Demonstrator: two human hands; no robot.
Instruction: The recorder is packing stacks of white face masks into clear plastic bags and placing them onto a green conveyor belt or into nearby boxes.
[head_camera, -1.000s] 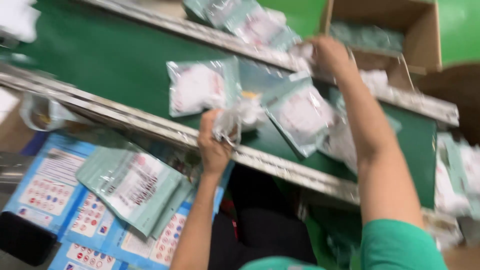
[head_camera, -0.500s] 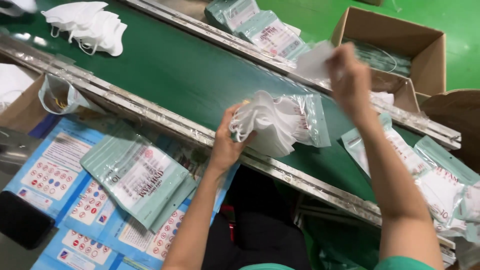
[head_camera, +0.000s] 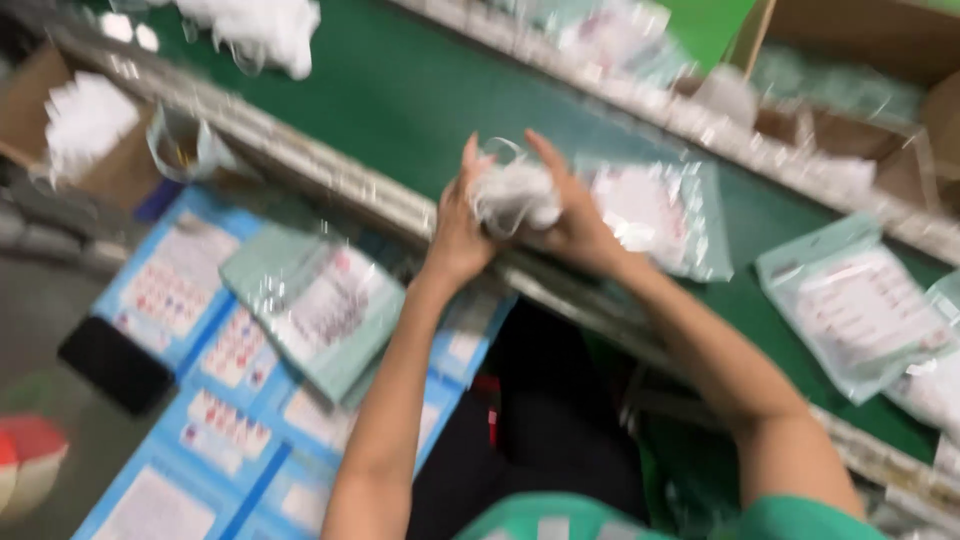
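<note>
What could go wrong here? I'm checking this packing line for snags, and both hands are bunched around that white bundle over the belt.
The white bundle is only loosely pinched between the left hand and right hand, with a loop sticking out on top, so a piece might slip onto the green belt. The clear pouch lies right beside the right hand and could get knocked askew.

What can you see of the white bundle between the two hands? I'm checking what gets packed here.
The white bundle looks like soft, thin fabric pieces bunched together, with a thin loop sticking up at its top. Motion blur hides finer detail. It is held above the near edge of the green conveyor belt, pressed between the left hand and the right hand. A clear plastic pouch lies just to its right.
</note>
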